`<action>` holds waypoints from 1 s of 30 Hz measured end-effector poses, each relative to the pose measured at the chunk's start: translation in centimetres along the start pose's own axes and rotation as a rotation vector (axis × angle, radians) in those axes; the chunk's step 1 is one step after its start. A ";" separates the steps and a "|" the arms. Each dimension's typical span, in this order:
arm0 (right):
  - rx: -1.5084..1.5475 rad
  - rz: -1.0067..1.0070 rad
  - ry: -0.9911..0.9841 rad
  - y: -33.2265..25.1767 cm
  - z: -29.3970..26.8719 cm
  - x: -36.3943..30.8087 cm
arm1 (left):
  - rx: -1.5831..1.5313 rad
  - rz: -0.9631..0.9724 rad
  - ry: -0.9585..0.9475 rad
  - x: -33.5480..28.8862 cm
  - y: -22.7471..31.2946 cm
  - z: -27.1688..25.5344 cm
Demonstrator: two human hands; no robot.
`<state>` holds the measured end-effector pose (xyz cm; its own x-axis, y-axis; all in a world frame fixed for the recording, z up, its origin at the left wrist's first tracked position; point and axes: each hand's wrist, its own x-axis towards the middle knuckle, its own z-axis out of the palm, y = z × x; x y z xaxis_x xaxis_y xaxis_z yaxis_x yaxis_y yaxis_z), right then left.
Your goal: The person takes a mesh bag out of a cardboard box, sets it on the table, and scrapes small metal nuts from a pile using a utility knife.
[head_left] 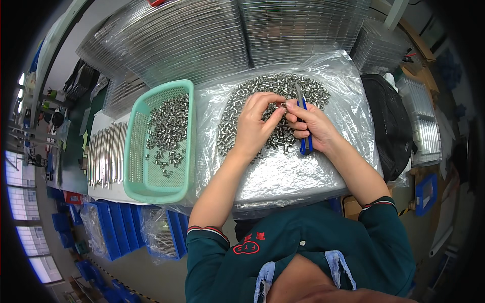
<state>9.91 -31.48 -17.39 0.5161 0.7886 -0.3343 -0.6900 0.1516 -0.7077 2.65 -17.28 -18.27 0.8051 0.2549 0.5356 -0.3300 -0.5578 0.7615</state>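
Over a wide pile of small shiny metal parts (237, 113) on clear plastic sheeting, my two hands meet at the fingertips. My right hand (317, 126) is closed round a blue utility knife (305, 144), its blade pointing away from me. A small metal part (283, 105) shows between the fingertips of both hands, mostly covered by them. My left hand (256, 123) pinches at it with thumb and forefinger. To the left stands a light green plastic basket (132, 166), holding more of the same small metal parts (169, 126).
Tall stacks of clear plastic trays (182, 40) line the back of the table. Metal rods (107, 154) lie left of the basket. A black bag (386, 126) sits at the right edge. Blue bins (118, 227) stand below the table on the left.
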 end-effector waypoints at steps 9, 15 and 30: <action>0.005 -0.012 -0.008 0.0 0.1 0.0 | 0.005 -0.006 -0.007 0.0 0.1 0.0; -0.030 -0.018 -0.004 0.1 0.2 0.0 | 0.099 0.088 -0.016 0.0 0.0 0.0; 0.032 0.020 -0.033 0.0 -0.2 0.1 | 0.072 0.041 -0.010 0.0 0.2 0.1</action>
<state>10.04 -31.52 -17.50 0.4854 0.8107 -0.3274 -0.7164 0.1542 -0.6804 2.63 -17.48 -18.12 0.7967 0.2225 0.5619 -0.3270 -0.6232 0.7105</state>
